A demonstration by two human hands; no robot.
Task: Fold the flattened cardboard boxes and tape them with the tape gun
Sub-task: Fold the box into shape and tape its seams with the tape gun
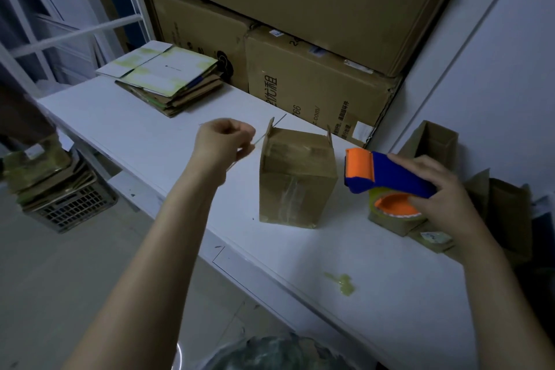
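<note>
White tabletop [126, 126] at frame centre carries a small, light, stiff cardboard box [295, 180], best steadied by its side walls. Left hand [222, 141] pinches a thin tape strip; right hand [432, 186] wraps the slick plastic tape gun [387, 173] just right of it.

A box [295, 177] stands on the table [126, 126] between my hands. Left of my left hand [223, 141], farther back, lies a stack of flat boxes [168, 81]. My right hand [432, 189] holds the tape gun [387, 177] right of the box.
</note>
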